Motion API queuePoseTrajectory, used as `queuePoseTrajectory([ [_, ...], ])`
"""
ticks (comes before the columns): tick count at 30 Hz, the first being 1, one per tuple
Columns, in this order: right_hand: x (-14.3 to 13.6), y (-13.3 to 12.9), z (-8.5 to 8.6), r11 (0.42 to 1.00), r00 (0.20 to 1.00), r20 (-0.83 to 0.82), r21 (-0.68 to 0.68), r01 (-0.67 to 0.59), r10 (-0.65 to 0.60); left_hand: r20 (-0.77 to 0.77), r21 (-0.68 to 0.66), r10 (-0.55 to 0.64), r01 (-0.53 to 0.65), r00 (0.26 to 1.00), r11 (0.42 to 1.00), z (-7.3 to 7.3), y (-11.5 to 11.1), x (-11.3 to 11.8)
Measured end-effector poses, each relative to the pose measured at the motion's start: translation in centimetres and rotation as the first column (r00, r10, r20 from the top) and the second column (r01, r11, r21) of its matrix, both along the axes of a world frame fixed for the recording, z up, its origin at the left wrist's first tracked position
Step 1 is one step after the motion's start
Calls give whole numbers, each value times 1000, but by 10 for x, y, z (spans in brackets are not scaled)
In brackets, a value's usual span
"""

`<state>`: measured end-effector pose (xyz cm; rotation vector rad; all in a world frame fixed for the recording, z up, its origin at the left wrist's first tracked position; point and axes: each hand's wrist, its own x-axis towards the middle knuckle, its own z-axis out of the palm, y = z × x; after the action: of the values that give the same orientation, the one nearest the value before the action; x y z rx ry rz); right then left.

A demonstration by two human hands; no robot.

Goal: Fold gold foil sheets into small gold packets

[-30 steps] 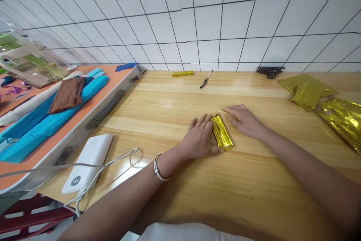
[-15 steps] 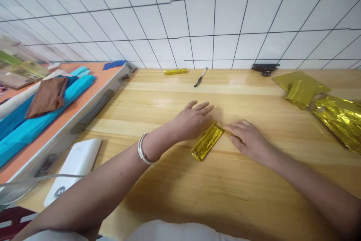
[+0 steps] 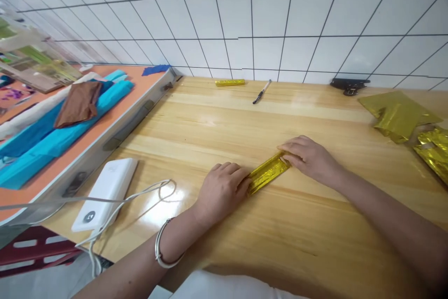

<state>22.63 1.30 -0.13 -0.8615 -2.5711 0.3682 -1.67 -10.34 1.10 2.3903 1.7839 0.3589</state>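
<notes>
A narrow strip of folded gold foil [image 3: 268, 174] lies slantwise on the wooden table, stretched between my two hands. My left hand [image 3: 224, 191], with a silver bangle on its wrist, has its fingers closed at the strip's lower left end. At the upper right end my right hand [image 3: 306, 156] pinches the foil between thumb and fingers. The fingertips of my left hand are partly hidden.
A thin gold bar [image 3: 230, 83], a pen [image 3: 262, 92] and a black clip [image 3: 350, 85] lie by the tiled wall. Gold sheets [image 3: 399, 114] are at the right. A white power bank [image 3: 105, 194] with a cable and blue rolls [image 3: 84, 135] are at the left.
My left hand has moved down from above the foil's upper end to its lower left end and closed there. My right hand now pinches the upper end. The view has shifted left.
</notes>
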Motion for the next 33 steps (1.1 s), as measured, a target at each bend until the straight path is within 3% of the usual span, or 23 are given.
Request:
queuePoseTrajectory([
  [4, -2, 6, -4, 997, 998, 20, 51, -64, 63, -94, 56, -65, 71, 993, 996, -2, 11, -4],
  [10, 6, 6, -4, 976, 994, 108, 209, -53, 30, -219, 160, -176, 214, 960, 964, -9, 39, -12],
  [16, 10, 7, -9, 935, 971, 237, 350, -60, -26, -92, 209, -174, 190, 980, 959, -17, 54, -22],
  [21, 11, 7, -10, 928, 967, 254, 364, -77, -20, 11, 152, -179, 175, 984, 973, -18, 51, -30],
  [28, 9, 5, -7, 922, 950, 309, 376, -88, -36, -116, 239, -246, 267, 962, 934, -18, 52, -27],
  [33, 14, 6, -2, 933, 941, 336, 323, -157, 42, -196, 196, -310, 347, 930, 917, -12, 50, -30],
])
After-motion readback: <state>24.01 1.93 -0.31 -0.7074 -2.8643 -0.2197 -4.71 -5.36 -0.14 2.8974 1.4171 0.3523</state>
